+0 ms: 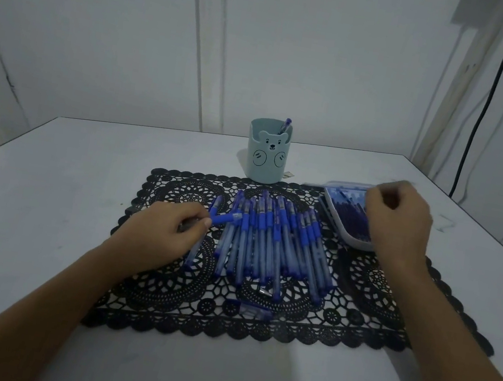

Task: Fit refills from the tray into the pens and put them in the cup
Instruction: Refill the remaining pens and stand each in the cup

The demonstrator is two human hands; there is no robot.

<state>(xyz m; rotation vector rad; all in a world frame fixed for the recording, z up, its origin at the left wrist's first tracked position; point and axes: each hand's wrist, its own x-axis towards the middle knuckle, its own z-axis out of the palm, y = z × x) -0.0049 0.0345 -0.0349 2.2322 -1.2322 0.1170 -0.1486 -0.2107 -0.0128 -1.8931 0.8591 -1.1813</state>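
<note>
Head view: one pen in hand, the other hand at the refill tray.

The left hand [170, 226] grips a blue pen [225, 217] by its end, beside the pile of pens [271, 241] on the black lace mat [359, 296]. The right hand [398, 216] hangs with its fingers curled over the tray [353, 243]; whether it pinches a refill I cannot tell. To do this step well, I judge it should lift a single refill clear of the rest. The pen should then be brought close with its open end towards the refill, so the refill slides straight in without bending. The tray, at the mat's right far corner, holds a dense heap of dark blue refills [351, 219]. The bear-faced cup [264, 165] stands behind the pile with one pen [287, 123] poking out, so most of the task is left.
</note>
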